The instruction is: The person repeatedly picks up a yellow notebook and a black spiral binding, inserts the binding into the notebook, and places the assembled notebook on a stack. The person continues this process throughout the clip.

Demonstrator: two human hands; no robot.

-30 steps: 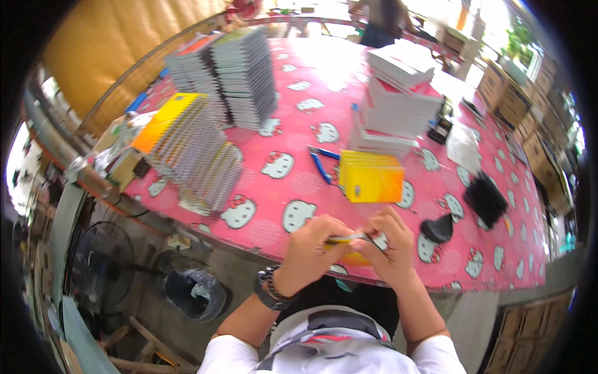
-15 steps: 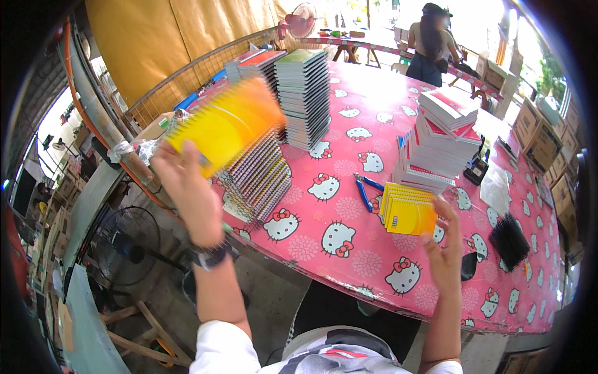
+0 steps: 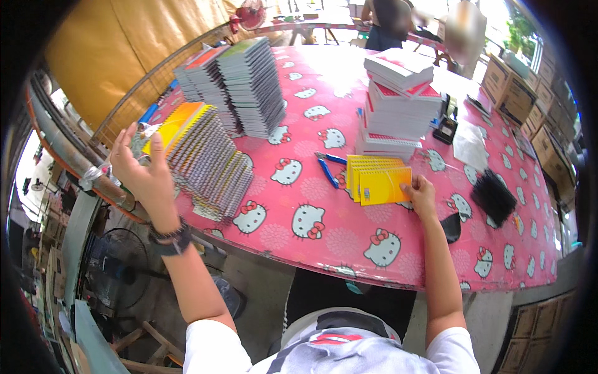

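Two bare hands work over a table covered in a pink cartoon-cat cloth (image 3: 324, 218), which serves as the landmark for all that follows. At the table's left edge the left hand (image 3: 142, 171) is raised with fingers spread and palm open, holding nothing, just beside a slanting stack of spiral notebooks with a yellow-orange cover on top (image 3: 205, 156); a dark wristband sits on that wrist. Toward the middle of the table the right hand (image 3: 422, 194) rests its fingertips on the right edge of a small pile of yellow booklets (image 3: 377, 181), fingers bent, touching rather than lifting it. Blue-handled pliers (image 3: 328, 168) lie on the cloth just left of that pile. Farther back on the table stand a tall grey notebook stack (image 3: 252, 87) and, behind the yellow pile, a stack of white and pink books (image 3: 398, 103). Near the table's right side lies a black brush-like object (image 3: 493, 196)
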